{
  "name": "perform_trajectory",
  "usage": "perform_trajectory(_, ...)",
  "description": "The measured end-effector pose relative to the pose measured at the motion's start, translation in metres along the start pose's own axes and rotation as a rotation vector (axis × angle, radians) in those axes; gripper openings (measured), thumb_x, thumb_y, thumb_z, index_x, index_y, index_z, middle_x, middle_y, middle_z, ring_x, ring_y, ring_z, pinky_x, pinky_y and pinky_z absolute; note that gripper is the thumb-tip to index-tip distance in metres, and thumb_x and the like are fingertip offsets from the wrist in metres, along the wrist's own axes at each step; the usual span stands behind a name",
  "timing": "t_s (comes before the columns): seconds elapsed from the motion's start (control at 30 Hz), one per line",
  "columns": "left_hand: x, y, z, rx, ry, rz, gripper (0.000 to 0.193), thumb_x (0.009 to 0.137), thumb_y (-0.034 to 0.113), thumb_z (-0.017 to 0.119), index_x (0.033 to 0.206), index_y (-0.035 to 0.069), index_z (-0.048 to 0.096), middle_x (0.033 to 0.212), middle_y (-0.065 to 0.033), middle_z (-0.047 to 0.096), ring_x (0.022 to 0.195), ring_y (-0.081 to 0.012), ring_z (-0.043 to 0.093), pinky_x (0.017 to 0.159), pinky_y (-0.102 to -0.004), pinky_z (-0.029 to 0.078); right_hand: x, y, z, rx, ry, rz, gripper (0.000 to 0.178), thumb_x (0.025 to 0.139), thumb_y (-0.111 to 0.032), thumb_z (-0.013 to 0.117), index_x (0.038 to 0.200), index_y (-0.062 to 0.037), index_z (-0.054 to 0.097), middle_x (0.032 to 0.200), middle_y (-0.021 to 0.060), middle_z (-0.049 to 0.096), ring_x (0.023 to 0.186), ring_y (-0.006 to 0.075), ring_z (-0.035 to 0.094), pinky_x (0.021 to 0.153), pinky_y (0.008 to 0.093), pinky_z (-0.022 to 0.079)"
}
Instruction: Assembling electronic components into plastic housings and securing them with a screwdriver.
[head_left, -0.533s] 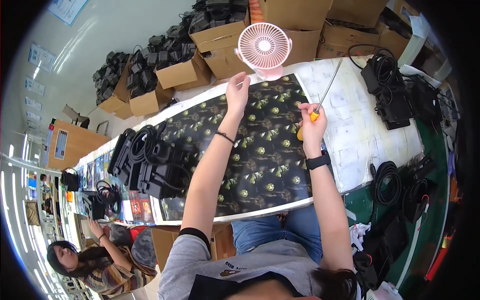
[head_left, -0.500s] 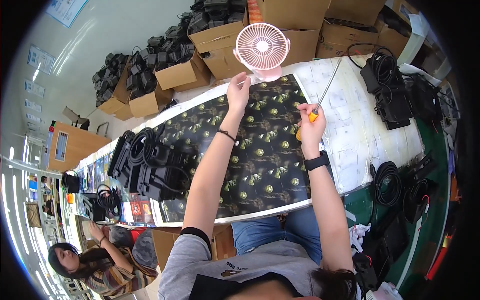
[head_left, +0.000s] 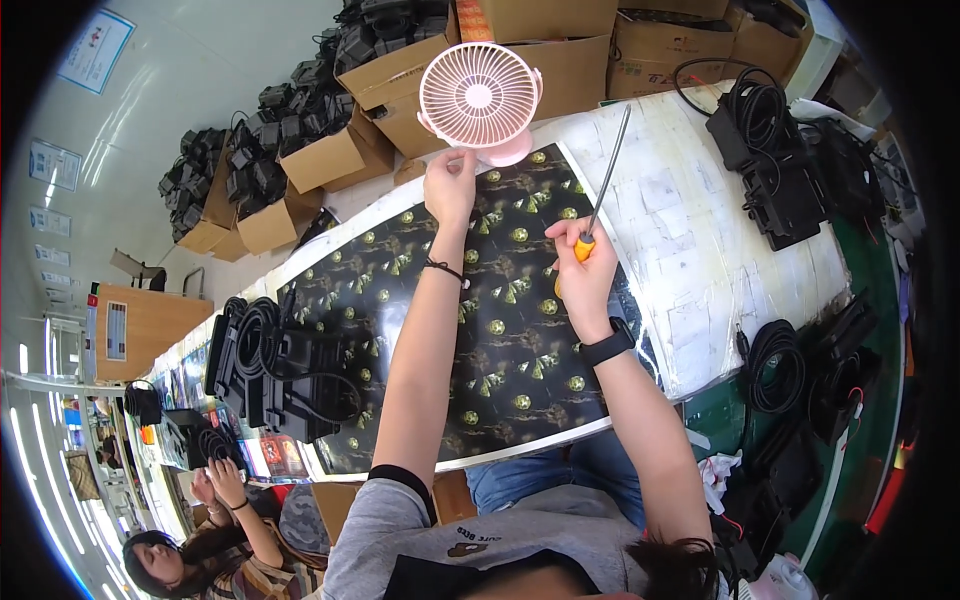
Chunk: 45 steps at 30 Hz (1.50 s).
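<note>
A pink desk fan (head_left: 479, 97) with a round grille stands at the far edge of the table. My left hand (head_left: 450, 190) reaches to its lower left, fingertips pinched together at the fan's lower edge; the exact contact is partly hidden. My right hand (head_left: 586, 265) is closed around a long screwdriver (head_left: 606, 180), its yellow-orange handle mostly covered by my fingers and its thin metal shaft pointing up and away. Both hands are over a dark patterned mat (head_left: 500, 360) on the table.
Black power-adapter-like boxes with coiled cables (head_left: 290, 370) sit on the left; similar ones (head_left: 780, 190) lie at the right. Cardboard boxes (head_left: 345, 155) stand beyond the table. A coiled black cable (head_left: 775, 365) rests near right. Another person (head_left: 225, 540) sits at lower left.
My left hand has come up to the fan, its fingers closing together. The fan's grille faces me more fully. My right hand still holds the screwdriver. The whole view has shifted slightly.
</note>
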<state>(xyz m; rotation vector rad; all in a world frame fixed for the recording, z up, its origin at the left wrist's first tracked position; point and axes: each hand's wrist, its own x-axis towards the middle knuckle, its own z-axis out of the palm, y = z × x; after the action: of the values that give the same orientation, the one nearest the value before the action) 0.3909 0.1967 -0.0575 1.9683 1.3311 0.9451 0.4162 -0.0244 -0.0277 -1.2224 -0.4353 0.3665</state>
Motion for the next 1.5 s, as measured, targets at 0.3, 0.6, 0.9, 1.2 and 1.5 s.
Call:
perform_trajectory(0.3, -0.006, -0.002, -0.003, -0.279, -0.061, 0.105, 0.048, 0.085, 0.042, 0.070, 0.113, 0.004, 0.062, 0.104, -0.0090, 0.071, 0.094, -0.0229, 0.068, 0.084, -0.0352, 0.049, -0.001, 0.002, 0.000, -0.049, -0.011, -0.024, 0.020, 0.089, 0.010, 0.053, 0.080, -0.0062, 0.044, 0.087, 0.0055, 0.068, 0.063, 0.0047, 0.052, 0.054, 0.0203, 0.042)
perform_trajectory(0.6, -0.002, 0.007, 0.002, -0.296, 0.079, 0.131, 0.074, 0.077, 0.050, 0.077, 0.122, -0.001, 0.050, 0.121, -0.0168, 0.052, 0.109, -0.0236, 0.054, 0.091, -0.0359, 0.046, 0.000, 0.007, -0.002, -0.080, -0.014, -0.054, 0.021, 0.087, 0.011, 0.053, 0.079, -0.0058, 0.044, 0.085, 0.0061, 0.068, 0.069, 0.0059, 0.055, 0.059, 0.0206, 0.043)
perform_trajectory(0.9, 0.009, -0.017, 0.005, -0.126, 0.124, 0.311, 0.045, 0.080, 0.039, 0.079, 0.099, 0.003, 0.060, 0.115, -0.0127, 0.055, 0.107, -0.0232, 0.053, 0.088, -0.0375, 0.047, -0.001, 0.003, 0.002, -0.037, -0.019, -0.004, 0.020, 0.086, 0.011, 0.053, 0.079, -0.0051, 0.044, 0.084, 0.0068, 0.069, 0.072, 0.0067, 0.055, 0.064, 0.0208, 0.044)
perform_trajectory(1.2, 0.005, 0.001, 0.004, -0.487, 0.018, 0.043, 0.046, 0.082, 0.038, 0.079, 0.098, -0.003, 0.064, 0.097, -0.0146, 0.070, 0.087, -0.0205, 0.067, 0.077, -0.0321, 0.051, 0.000, 0.004, 0.001, -0.062, -0.019, -0.007, 0.021, 0.085, 0.012, 0.053, 0.078, -0.0048, 0.043, 0.083, 0.0080, 0.068, 0.076, 0.0108, 0.060, 0.073, 0.0232, 0.046)
perform_trajectory(1.5, 0.009, 0.007, 0.009, -0.773, -0.145, -0.051, 0.046, 0.082, 0.015, 0.080, 0.116, -0.008, 0.060, 0.104, -0.0123, 0.070, 0.091, -0.0121, 0.065, 0.079, -0.0238, 0.050, 0.000, 0.004, 0.000, -0.061, -0.014, 0.003, 0.019, 0.084, 0.012, 0.052, 0.079, -0.0047, 0.045, 0.081, 0.0077, 0.068, 0.076, 0.0110, 0.061, 0.073, 0.0239, 0.047)
